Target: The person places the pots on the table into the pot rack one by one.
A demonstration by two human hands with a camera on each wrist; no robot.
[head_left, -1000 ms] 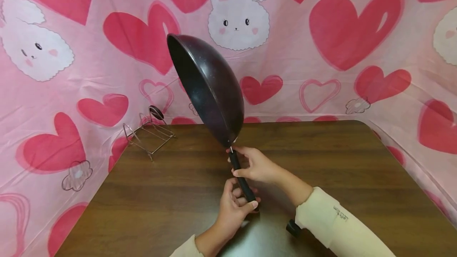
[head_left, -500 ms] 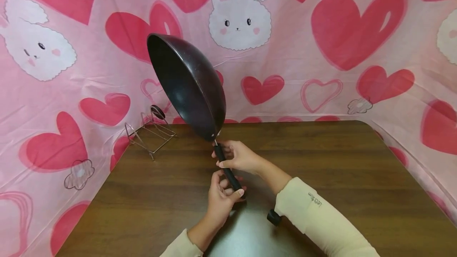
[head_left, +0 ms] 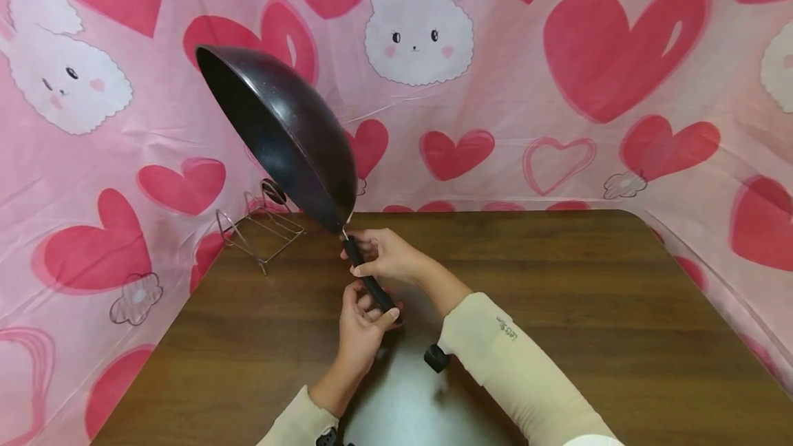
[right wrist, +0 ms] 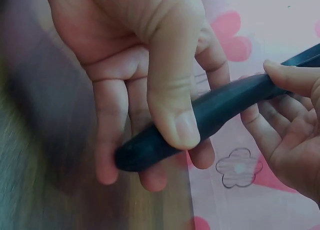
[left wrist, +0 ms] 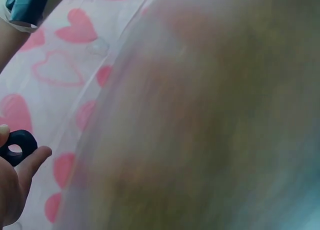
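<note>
A dark wok (head_left: 285,129) is held up above the table, tilted, its hollow side facing down and left. My right hand (head_left: 396,257) grips its black handle (head_left: 372,284) close to the pan, thumb on the near side and fingers behind. Lower down, my left hand (head_left: 359,325) pinches the same handle by its end. In the right wrist view the thumb of my right hand (right wrist: 170,85) presses on the handle, and the left hand (right wrist: 295,125) holds it at the right edge. The left wrist view shows the handle's looped end (left wrist: 22,142) beside a thumb; much of that view is blurred.
A wire rack (head_left: 266,239) with a dark oval piece (head_left: 273,191) on it stands at the table's back left corner, behind and below the wok. The brown wooden table (head_left: 557,281) backs onto a pink cloth (head_left: 514,88) printed with hearts and rabbits.
Both hands have carried the wok leftward and slightly up across the view, and it leans further left. The grip on the handle stays the same. The wire rack has not moved.
</note>
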